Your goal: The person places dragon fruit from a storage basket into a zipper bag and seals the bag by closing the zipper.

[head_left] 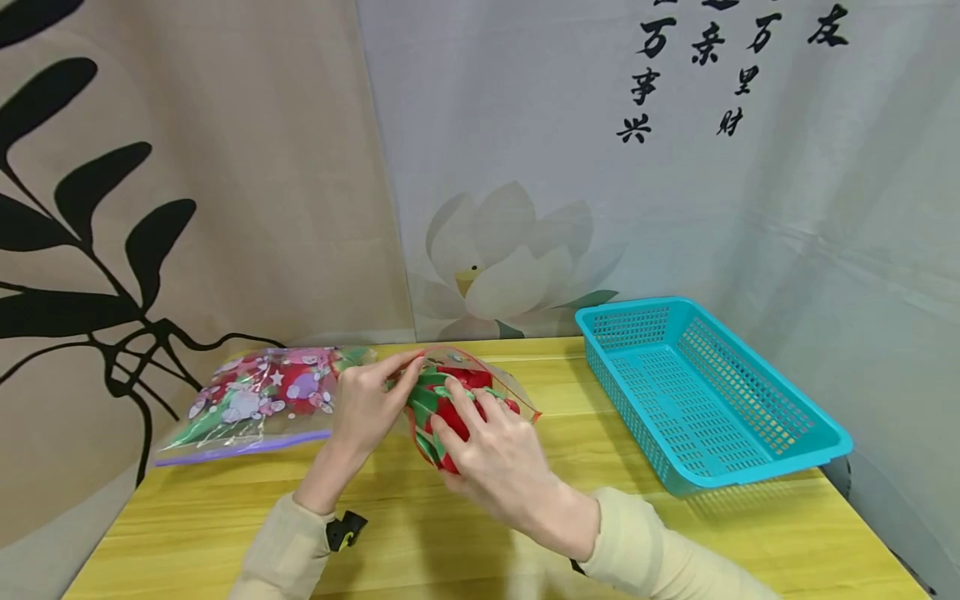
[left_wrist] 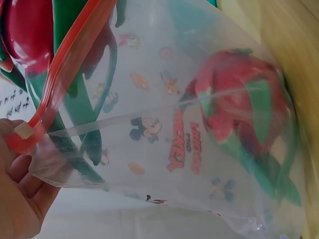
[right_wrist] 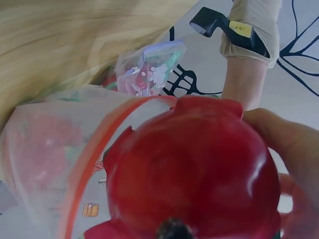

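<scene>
My left hand [head_left: 369,402] pinches the orange zip edge of a clear bag [left_wrist: 149,154] with cartoon prints, beside its white slider [left_wrist: 23,130]. One dragon fruit [left_wrist: 244,104], red with green scales, lies inside near the bottom of the bag. My right hand [head_left: 501,457] grips a second dragon fruit [right_wrist: 194,164] from the side at the bag's mouth. In the right wrist view, that fruit's smooth red end overlaps the orange zip strip [right_wrist: 92,159], and part of my thumb and fingers shows at the right edge.
To the left lies a second clear bag [head_left: 277,392] with a purple zip and floral, cartoon-like prints, with red and green contents. A blue-green plastic basket [head_left: 750,479] with perforated sides stands at the right of the wooden table [head_left: 405,533]. Printed cloth [head_left: 480,125] hangs behind.
</scene>
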`<state>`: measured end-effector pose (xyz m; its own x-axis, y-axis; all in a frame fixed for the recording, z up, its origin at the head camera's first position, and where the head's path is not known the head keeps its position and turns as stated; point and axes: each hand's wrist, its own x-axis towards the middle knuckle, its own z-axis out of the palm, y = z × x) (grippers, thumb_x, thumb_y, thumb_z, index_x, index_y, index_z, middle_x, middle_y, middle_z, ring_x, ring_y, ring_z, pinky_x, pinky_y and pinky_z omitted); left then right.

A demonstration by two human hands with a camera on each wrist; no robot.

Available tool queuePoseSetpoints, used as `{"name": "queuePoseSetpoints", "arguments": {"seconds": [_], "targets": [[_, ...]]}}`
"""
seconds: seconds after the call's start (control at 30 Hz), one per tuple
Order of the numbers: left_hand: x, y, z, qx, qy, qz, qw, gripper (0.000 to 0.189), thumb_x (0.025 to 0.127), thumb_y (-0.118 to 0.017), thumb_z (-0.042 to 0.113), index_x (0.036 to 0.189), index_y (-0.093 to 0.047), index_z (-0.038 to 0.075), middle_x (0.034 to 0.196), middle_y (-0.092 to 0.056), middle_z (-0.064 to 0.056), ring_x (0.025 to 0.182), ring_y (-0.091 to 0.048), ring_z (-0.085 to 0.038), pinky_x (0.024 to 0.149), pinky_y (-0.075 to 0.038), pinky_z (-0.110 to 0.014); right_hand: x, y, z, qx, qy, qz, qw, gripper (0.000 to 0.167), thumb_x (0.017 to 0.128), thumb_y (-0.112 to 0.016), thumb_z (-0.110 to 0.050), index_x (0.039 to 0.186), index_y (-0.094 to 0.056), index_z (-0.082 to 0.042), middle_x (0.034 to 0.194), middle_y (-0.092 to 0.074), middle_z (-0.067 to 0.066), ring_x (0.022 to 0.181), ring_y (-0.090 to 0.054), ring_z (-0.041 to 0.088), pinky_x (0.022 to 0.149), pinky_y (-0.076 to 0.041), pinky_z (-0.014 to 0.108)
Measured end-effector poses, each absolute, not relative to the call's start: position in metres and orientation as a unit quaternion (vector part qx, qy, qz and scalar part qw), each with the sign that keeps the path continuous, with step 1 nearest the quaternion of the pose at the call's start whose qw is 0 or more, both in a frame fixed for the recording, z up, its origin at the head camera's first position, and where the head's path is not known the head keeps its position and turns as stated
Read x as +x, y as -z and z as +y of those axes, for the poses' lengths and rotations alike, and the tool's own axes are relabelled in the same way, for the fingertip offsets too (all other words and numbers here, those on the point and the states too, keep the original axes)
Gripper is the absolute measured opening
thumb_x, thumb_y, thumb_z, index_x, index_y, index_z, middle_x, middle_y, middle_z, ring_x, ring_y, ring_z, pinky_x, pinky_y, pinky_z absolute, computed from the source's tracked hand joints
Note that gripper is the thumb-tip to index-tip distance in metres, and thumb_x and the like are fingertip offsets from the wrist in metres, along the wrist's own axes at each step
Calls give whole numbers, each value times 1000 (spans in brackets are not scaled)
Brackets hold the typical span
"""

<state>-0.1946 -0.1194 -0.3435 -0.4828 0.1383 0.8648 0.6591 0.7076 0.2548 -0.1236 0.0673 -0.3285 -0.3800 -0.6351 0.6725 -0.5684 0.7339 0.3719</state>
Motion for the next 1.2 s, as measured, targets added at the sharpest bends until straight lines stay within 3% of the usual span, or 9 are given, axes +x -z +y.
{"name": "queuePoseSetpoints", "arguments": {"seconds": [0.5,0.73,1.0,1.2], "targets": [[-194,344,-131,-256,298,-807,442,11,80,-73,3,90,-75,0,74,-74,-13,36,-27,1,36,-21,-11,-153,341,72,403,35,-790,462,50,61,-82,-48,102,-70,-23,125,-61,9,95,-63,23,69,-59,30],[-194,343,-129,-268,305,-799,443,10,80,-73,2,89,-75,-1,76,-74,-15,42,-54,-7,40,-37,-10,-161,345,72,395,36,-795,459,49,62,-82,-47,102,-69,-21,124,-62,10,92,-63,24,68,-59,30],[-197,343,-124,-261,292,-804,448,8,80,-74,3,87,-75,0,70,-73,-12,38,-30,2,37,-24,-12,-165,349,71,415,66,-784,456,47,66,-79,-48,105,-70,-23,128,-61,10,100,-63,25,76,-59,30],[-199,344,-124,-261,297,-798,455,9,78,-74,2,87,-75,-1,72,-74,-13,38,-31,0,37,-23,-12,-168,352,69,414,53,-784,460,44,69,-76,-47,105,-70,-22,128,-61,10,99,-63,24,81,-57,31]]}}
